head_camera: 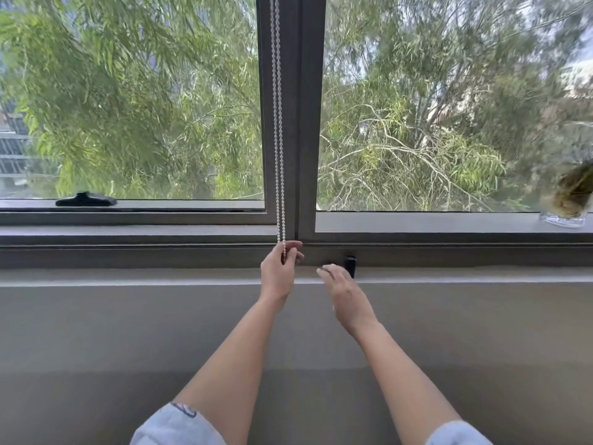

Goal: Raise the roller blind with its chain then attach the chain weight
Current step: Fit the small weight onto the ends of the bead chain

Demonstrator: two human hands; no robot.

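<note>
Beaded and pale, the chain (278, 123) hangs in two strands down the dark mullion (308, 107) between the panes, its lower end pinched in the left hand (278, 272), fingers closed on it just above the sill (128, 276). The right hand (345, 292) is open, fingers spread, holding nothing, its tips near a small black upright piece (350, 264) on the frame, probably the weight. No blind fabric shows in the glass, so the blind looks already raised.

The chain should be light, limp and slippery between beads; it will swing if let go, so a pinch low on the loop, where the left hand has it, suits best. The weight looks small, rigid and smooth, best taken by its sides with fingertips.

The sill is a flat grey ledge over a plain grey wall. At far left a black latch (86, 200) lies on the frame; at far right stands a glass vase (564, 216) with dried stems. Trees fill the window.
</note>
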